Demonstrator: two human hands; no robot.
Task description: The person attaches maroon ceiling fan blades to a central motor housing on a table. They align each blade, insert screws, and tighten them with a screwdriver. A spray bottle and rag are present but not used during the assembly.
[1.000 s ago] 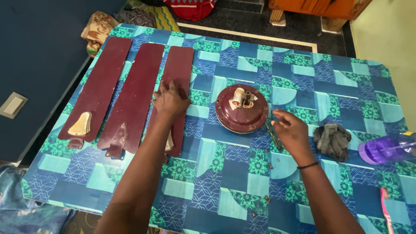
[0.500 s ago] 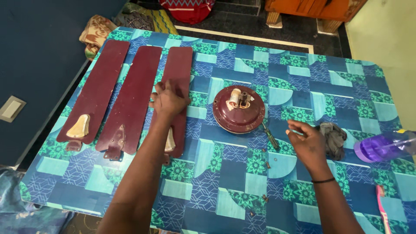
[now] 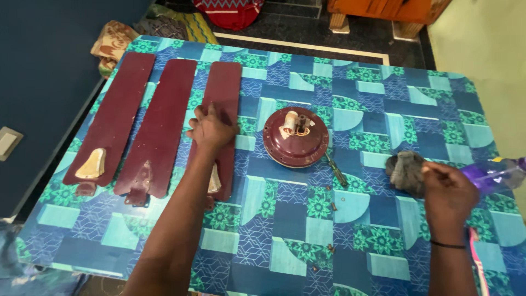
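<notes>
We are looking down at three maroon fan blades lying side by side on the patterned blue-green tablecloth [image 3: 350,230]. Our left hand [image 3: 211,130] is pressing flat, fingers spread, on the rightmost fan blade [image 3: 223,90], holding nothing closed. Just to its right the round maroon fan motor housing [image 3: 296,143] is sitting apart from both hands, with a screwdriver [image 3: 335,171] lying beside its lower right edge. Further right, our right hand [image 3: 449,193] is closing its fingers on a grey rag [image 3: 406,171], which is lying just left of the hand. A purple spray bottle [image 3: 496,172] is resting right behind it.
</notes>
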